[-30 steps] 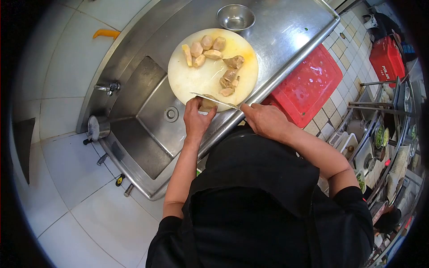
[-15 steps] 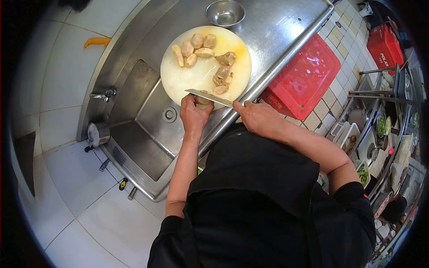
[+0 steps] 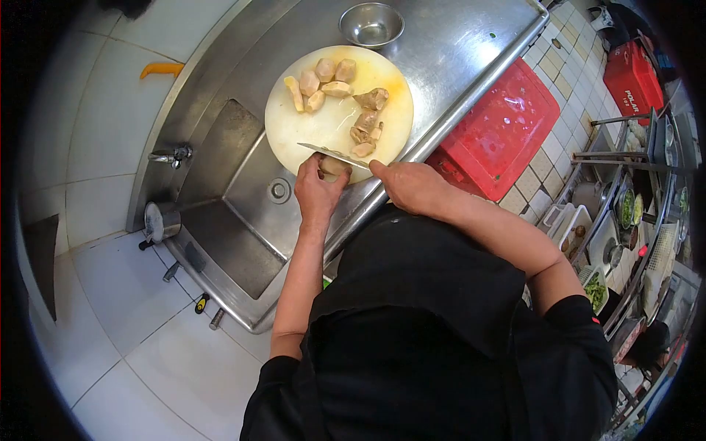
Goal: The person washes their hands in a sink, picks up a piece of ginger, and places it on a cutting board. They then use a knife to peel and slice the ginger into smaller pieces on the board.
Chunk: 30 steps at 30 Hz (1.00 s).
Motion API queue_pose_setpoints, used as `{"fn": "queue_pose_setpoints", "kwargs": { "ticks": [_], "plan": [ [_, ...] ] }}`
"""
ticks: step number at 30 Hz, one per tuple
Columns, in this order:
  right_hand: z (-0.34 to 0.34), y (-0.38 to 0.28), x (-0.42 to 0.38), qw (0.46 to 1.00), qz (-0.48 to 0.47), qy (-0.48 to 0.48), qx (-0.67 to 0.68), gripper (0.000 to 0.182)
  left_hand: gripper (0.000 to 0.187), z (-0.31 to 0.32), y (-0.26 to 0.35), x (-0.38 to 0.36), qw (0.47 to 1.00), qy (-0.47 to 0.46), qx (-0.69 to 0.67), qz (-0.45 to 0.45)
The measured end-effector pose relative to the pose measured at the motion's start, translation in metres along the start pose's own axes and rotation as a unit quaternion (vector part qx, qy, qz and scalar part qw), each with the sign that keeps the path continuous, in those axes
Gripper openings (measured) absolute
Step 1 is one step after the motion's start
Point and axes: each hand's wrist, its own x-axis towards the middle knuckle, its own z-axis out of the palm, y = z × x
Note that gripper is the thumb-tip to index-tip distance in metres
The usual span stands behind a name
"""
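Observation:
A round white cutting board [image 3: 305, 132] lies across the sink's edge. In my right hand [image 3: 413, 187] is the handle of a kitchen knife [image 3: 334, 154], its blade pointing left over the board's near edge. My left hand [image 3: 318, 192] grips a piece of ginger [image 3: 335, 167] against the board, right by the blade. Several peeled ginger pieces [image 3: 324, 70] sit toward the back left of the board. Toward its right are brownish, unpeeled-looking ginger pieces and scraps [image 3: 365, 123].
A metal bowl [image 3: 371, 25] stands on the steel counter behind the board. To the left are the sink basin [image 3: 220, 235] and a tap [image 3: 171, 156]. A red bin [image 3: 504, 128] stands beyond the counter's right edge. A loaded rack [image 3: 625, 213] is farther right.
The knife and my right hand have shifted slightly left, and the blade is now seen more edge-on. My left hand stays at the ginger piece.

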Motion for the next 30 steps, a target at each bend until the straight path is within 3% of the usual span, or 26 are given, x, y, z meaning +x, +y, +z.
{"fn": "queue_pose_setpoints", "kwargs": {
  "ticks": [7,9,15,19,30],
  "plan": [
    [0.008,0.007,0.022,0.997,0.046,-0.044,0.054,0.027,0.061,0.002,-0.026,-0.015,0.998,0.003,-0.057,0.008],
    [0.009,0.007,0.015,0.999,0.012,0.027,0.044,0.025,0.061,0.003,-0.029,-0.018,0.998,0.006,-0.055,0.042],
    [-0.005,0.007,-0.015,0.996,-0.043,0.059,-0.057,0.024,0.057,0.003,-0.029,-0.019,0.994,0.024,-0.091,0.060],
    [-0.010,0.002,-0.026,0.994,-0.046,0.043,-0.088,0.025,0.055,0.001,-0.028,-0.017,0.997,-0.003,-0.059,0.046],
    [-0.004,0.004,-0.021,0.993,-0.053,0.038,-0.093,0.028,0.052,0.004,-0.027,-0.018,0.992,0.026,-0.114,0.049]
  ]
}}
